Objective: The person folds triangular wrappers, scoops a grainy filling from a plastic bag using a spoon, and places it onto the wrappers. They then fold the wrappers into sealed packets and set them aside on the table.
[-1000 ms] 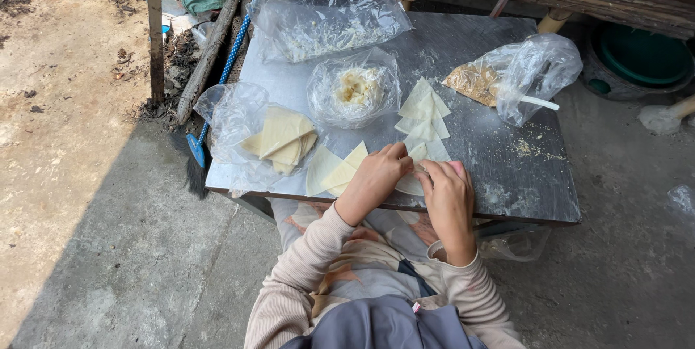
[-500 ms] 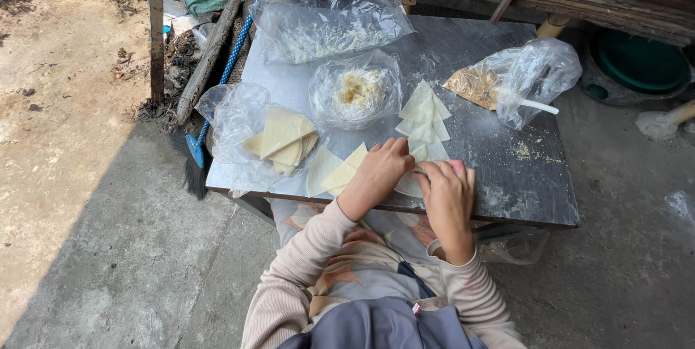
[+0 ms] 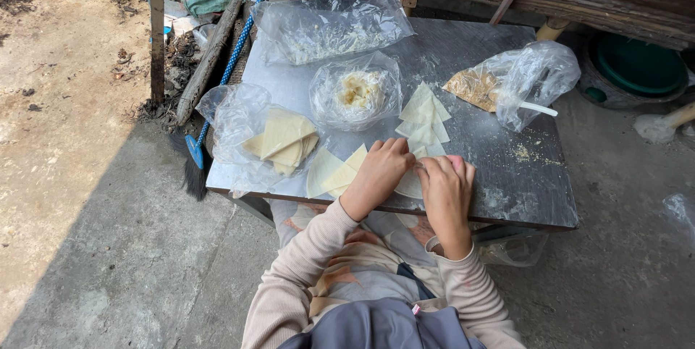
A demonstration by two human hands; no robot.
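My left hand (image 3: 378, 175) and my right hand (image 3: 445, 191) meet at the near edge of a dark metal table (image 3: 507, 182), both pressing on a pale dough wrapper (image 3: 410, 184) that lies mostly under the fingers. Flat triangular wrappers (image 3: 334, 171) lie just left of my left hand. Folded triangles (image 3: 424, 114) are lined up right behind the hands. A plastic-lined bowl of pale filling (image 3: 356, 92) stands behind them.
A clear bag of stacked wrappers (image 3: 279, 139) lies at the table's left. A large clear bag (image 3: 329, 27) sits at the back, another bag with brown crumbs and a white spoon (image 3: 507, 81) at the right. A blue broom (image 3: 232, 66) leans left; a green basin (image 3: 637, 66) stands right.
The hands stay on the wrapper at the near edge; my left hand's fingers have shifted slightly towards my right hand. Nothing else has moved.
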